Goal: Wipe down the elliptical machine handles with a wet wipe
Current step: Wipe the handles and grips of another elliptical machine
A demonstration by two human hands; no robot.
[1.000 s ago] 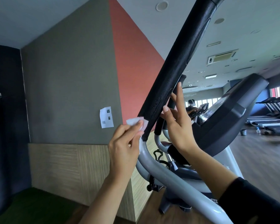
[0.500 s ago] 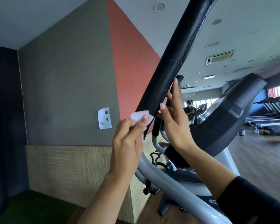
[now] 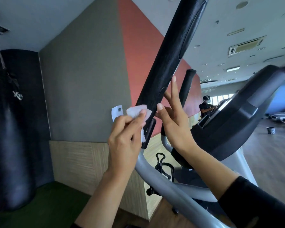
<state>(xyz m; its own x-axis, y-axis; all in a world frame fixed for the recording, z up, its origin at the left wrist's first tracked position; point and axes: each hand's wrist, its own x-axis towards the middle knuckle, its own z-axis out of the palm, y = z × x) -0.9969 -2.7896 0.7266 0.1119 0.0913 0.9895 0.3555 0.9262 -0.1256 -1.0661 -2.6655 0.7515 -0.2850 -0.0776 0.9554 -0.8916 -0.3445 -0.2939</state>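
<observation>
A long black padded elliptical handle (image 3: 171,55) slants up from a grey metal arm (image 3: 168,183). My left hand (image 3: 124,142) pinches a white wet wipe (image 3: 136,111) and holds it against the lower left side of the handle's padding. My right hand (image 3: 174,122) is on the other side of the same handle, with its fingers straight and pointing up and its fingertips against the padding. A second, shorter black handle (image 3: 187,86) stands behind.
The machine's dark console (image 3: 237,116) juts out at the right. A black punching bag (image 3: 11,129) hangs at the left by the grey wall. A bottle cage (image 3: 163,165) sits on the frame. Another person (image 3: 206,106) and treadmills are far back.
My left hand with the wipe has slid a little higher along the handle's lower end. My right hand stays against the padding with its fingers straight.
</observation>
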